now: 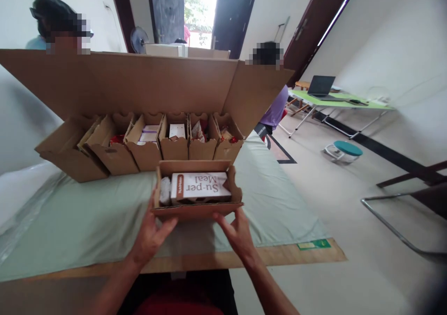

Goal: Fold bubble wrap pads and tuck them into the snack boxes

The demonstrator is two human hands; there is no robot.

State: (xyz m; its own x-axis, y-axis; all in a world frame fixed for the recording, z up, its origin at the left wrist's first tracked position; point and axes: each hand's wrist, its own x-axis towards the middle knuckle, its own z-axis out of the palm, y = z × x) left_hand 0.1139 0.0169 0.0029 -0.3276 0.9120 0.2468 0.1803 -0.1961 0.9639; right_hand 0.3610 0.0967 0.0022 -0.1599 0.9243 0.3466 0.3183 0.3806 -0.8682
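Observation:
Between my two hands is a small open cardboard bin [195, 212]. My left hand [150, 236] grips its left end and my right hand [237, 231] its right end, thumbs at the near wall and the other fingers partly hidden. Inside lies a white and brown "Su-per Meal" carton [200, 187], its print upside down to me. A clear wrapped item [165, 191], too unclear to name, sits left of the carton. Just beyond, a row of similar cardboard bins [174, 152] stands on the table, some with boxes or packets inside.
A tall cardboard panel [164, 82] rises behind the bins. Pale green cloth [104, 217] covers the table, with its wooden edge [279, 256] nearest me. Two people are beyond the panel. To the right are a green folding table [335, 101] with a laptop [321, 86] and a teal stool [348, 148].

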